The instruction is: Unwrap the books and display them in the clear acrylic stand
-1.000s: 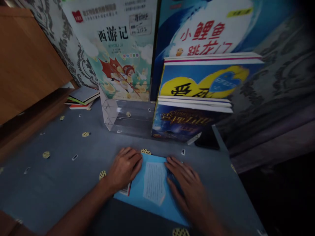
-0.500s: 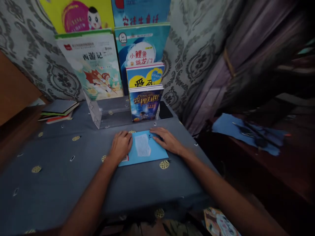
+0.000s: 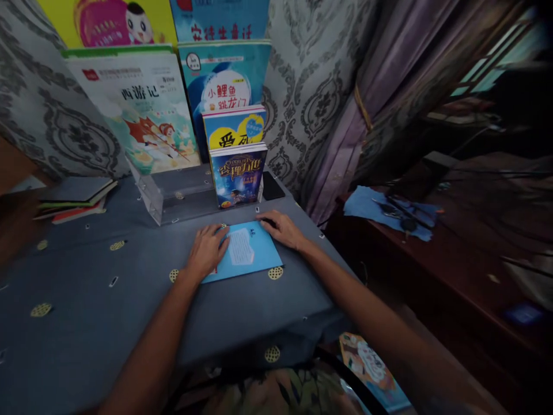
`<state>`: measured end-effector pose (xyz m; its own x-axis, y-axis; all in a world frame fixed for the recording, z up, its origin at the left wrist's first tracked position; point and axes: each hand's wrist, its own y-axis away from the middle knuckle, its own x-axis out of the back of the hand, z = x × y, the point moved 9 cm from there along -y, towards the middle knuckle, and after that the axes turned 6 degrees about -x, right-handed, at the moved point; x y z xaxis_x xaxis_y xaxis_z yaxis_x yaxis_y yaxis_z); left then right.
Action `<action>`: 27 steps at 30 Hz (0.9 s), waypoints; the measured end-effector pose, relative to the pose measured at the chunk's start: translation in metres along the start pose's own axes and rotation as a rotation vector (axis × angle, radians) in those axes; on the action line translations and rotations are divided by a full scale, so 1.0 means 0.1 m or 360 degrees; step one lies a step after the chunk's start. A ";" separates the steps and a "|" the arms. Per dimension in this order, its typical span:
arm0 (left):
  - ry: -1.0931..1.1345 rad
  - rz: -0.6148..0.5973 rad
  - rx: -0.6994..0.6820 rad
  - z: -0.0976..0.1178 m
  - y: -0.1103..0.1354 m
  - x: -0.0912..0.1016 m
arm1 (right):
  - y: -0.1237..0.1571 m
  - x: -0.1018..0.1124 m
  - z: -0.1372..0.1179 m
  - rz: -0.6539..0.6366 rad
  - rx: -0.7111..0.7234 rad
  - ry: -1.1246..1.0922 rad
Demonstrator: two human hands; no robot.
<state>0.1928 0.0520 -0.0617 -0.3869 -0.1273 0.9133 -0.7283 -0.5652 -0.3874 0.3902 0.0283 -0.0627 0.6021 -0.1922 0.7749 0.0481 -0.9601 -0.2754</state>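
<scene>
A patterned wall (image 3: 315, 86) is rising behind everything, with a purple curtain (image 3: 345, 144) hanging at its right. A table (image 3: 108, 323) under a grey cloth is filling the lower left of the view. A dark wooden sideboard (image 3: 432, 271) is standing to its right, and a blue rag (image 3: 375, 207) is lying on top of it.

At the back of the table, picture books are standing upright in rows in a clear stand (image 3: 173, 196). A white one (image 3: 138, 115) and a teal one (image 3: 224, 75) are leaning behind. A yellow-and-blue one (image 3: 233, 128) is sitting before the teal one, and a dark blue one (image 3: 237, 176) is at the very front. A small stack of books (image 3: 73, 199) is lying flat at the far left edge.

A thin blue book (image 3: 254, 256) is lying flat on the cloth, just in front of the dark blue one and near the table's right edge. The left hand (image 3: 207, 251) is pressing on its left side, fingers stretched out and loose, gripping nothing. The right hand (image 3: 283, 229) is resting at its top right corner, fingers likewise flat and unclenched. A black phone (image 3: 273, 185) is lying beside the stand, just beyond the right hand.
</scene>
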 end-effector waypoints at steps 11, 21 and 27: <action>-0.0009 -0.0068 0.0017 0.01 -0.01 0.02 | 0.06 -0.03 -0.08 -0.0009 0.0026 0.0110; -0.0202 -0.0222 0.0193 0.17 -0.08 0.02 | 0.05 0.01 -0.05 -0.0018 -0.0028 0.0105; -0.0317 -0.0287 0.0106 0.34 -0.18 0.03 | 0.09 -0.02 -0.39 -0.0016 0.0162 0.0243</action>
<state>0.2240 0.0338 -0.0483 -0.1305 -0.1739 0.9761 -0.7340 -0.6449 -0.2130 0.3581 0.0120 -0.0442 0.4738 -0.2185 0.8531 0.1386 -0.9381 -0.3173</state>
